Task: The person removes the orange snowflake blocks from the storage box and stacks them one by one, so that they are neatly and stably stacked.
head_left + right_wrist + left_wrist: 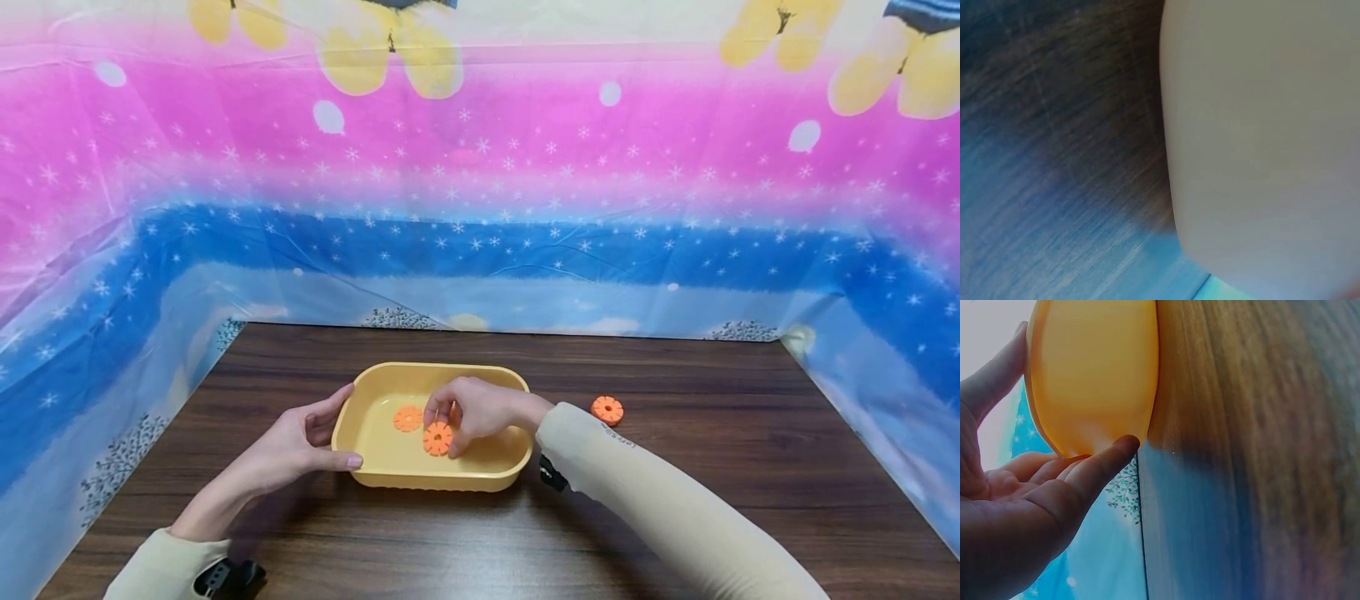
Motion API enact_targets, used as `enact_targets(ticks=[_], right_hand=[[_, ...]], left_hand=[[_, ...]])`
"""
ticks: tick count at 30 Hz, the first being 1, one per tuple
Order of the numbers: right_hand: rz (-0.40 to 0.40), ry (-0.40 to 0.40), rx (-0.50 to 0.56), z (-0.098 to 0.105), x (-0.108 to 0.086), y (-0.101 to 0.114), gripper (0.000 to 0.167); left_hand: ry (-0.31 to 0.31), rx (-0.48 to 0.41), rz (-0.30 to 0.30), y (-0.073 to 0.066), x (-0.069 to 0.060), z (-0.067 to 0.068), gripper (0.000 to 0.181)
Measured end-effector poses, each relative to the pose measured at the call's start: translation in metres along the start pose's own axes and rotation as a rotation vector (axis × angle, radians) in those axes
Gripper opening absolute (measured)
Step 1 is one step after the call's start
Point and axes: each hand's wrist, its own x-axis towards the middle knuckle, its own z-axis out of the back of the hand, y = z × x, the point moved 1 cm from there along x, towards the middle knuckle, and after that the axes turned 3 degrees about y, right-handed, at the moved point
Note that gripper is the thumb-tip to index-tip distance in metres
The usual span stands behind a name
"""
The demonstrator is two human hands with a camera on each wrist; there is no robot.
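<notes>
A yellow plastic tub (pixel 435 482) stands on the table. My left hand (pixel 288 450) holds its left end, thumb on the near rim and fingers round the far left corner; the left wrist view shows this grip on the tub (pixel 1094 369) up close. Inside the tub, my right hand (pixel 480 408) pinches an orange notched plastic disc (pixel 437 438) between thumb and fingers. Another orange disc (pixel 408 418) lies on the tub floor, just left of it. To the right of the tub, an orange disc piece (pixel 607 410) lies on the table, looking thick, perhaps stacked.
The dark wood-grain table (pixel 705 450) runs back to a printed cloth (pixel 495 250) hung round its back and sides. My right forearm sleeve (pixel 645 492) passes in front of the loose disc piece. A blurred pale surface (pixel 1260 137) fills much of the right wrist view.
</notes>
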Motion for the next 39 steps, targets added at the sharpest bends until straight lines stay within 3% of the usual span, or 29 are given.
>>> enact_targets(ticks=[17,31,39], right_hand=[[0.020,-0.052,0.252,0.008,-0.012,0.004,0.043],[0.069,-0.116,0.318,0.022,-0.032,0.011,0.043],[0.039,-0.152,0.347,0.031,-0.049,0.008,0.043]], left_hand=[[-0.004,0.013,0.020,-0.001,-0.001,0.000,0.096],[-0.007,-0.002,0.035,0.000,-0.001,-0.001,0.096],[-0.021,0.019,0.059,-0.001,0.000,0.001,0.098]])
